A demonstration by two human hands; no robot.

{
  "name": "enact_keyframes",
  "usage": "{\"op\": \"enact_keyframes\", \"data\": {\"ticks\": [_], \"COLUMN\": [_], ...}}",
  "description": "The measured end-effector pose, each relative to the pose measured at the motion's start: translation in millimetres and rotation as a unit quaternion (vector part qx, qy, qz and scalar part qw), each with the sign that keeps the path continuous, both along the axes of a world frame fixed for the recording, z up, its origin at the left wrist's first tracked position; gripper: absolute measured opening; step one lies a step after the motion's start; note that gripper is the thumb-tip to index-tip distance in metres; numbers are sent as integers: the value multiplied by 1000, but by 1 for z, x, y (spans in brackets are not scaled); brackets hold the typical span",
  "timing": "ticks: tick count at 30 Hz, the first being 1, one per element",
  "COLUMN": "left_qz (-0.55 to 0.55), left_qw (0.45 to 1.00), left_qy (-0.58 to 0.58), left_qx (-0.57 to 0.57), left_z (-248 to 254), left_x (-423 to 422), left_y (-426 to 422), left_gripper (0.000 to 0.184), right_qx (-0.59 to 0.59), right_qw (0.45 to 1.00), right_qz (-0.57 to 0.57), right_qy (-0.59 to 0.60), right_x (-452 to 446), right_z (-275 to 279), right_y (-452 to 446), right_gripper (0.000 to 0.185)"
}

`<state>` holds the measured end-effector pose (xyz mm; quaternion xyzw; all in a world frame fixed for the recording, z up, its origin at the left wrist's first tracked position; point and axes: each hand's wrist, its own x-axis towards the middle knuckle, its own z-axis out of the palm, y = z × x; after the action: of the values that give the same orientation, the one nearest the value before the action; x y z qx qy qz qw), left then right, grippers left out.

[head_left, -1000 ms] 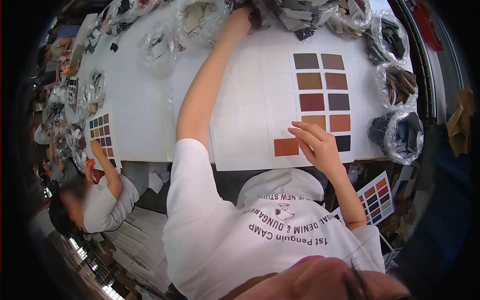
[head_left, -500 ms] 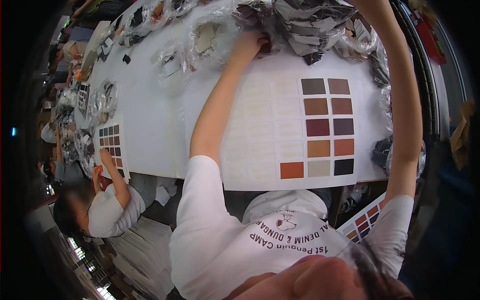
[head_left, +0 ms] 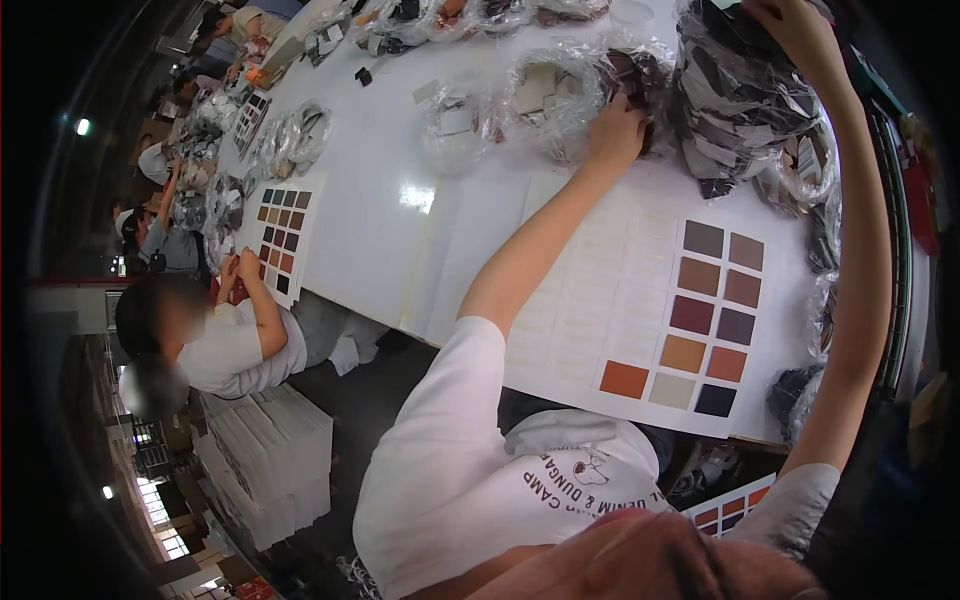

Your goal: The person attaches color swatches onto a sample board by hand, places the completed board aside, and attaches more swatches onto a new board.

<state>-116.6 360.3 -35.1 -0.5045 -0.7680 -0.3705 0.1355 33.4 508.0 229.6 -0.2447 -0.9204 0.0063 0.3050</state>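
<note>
Two bare arms reach forward from a white T-shirt over a white table, and we look down along them. Our left hand is at the bag of dark red pieces, fingers bent and close together against its near side. We cannot tell whether a piece is pinched there, as the fingertips are hidden among the pieces. Our right hand is raised at the top edge of the view, beside the far end of the large grey bag. Its fingers are bent and partly cut off, so we cannot tell if they hold anything.

The card lies flat on the table, between our body and the bags, turned slightly askew. Its two right-hand columns carry ten coloured swatches, and an orange swatch sits beside them in the row nearest us. Pale outlined cells fill the part to the left, and our left forearm passes over that side.

From our left hand, the card lies back towards us and to the right; this hand is clearly nearer to it than the right. The pale bag is just left of the dark red one. Farther left, a co-worker bends over another card.
</note>
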Motion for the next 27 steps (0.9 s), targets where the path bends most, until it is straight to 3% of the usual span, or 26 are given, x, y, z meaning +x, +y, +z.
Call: {"op": "enact_keyframes", "data": {"ticks": [2,9,10,13,16,18,20,22,23,27], "left_qz": [11,-17,-48,-88,-99,-58,5,34,37,16], "left_qw": [999,992,994,936,880,908,934,910,906,906], "left_qy": [-27,-115,-95,-340,-464,-414,-354,-411,-421,-419], "left_qx": [-23,-45,-16,-39,35,31,41,44,27,-60], "left_z": [33,70,67,71,59,55,56,60,59,40], "left_x": [20,80,86,109,126,131,133,134,133,125], "left_y": [-22,-120,-134,-176,-213,-232,-240,-246,-249,-262], "left_gripper": [15,17,18,22,27,25,25,27,27,25], "right_qx": [58,66,73,124,229,211,95,-94,-194,-363], "right_qw": [998,993,995,992,965,954,960,957,944,924], "right_qz": [-16,-49,-40,-10,25,152,216,259,254,118], "right_qy": [22,-81,-61,15,124,148,153,91,77,16], "right_x": [5,5,6,13,29,63,85,108,118,142], "right_z": [2,19,18,17,9,-18,-33,-54,-70,-141], "right_y": [-20,-29,-31,-41,-56,-73,-127,-160,-170,-192], "right_gripper": [17,18,19,19,19,24,19,22,25,24]}}
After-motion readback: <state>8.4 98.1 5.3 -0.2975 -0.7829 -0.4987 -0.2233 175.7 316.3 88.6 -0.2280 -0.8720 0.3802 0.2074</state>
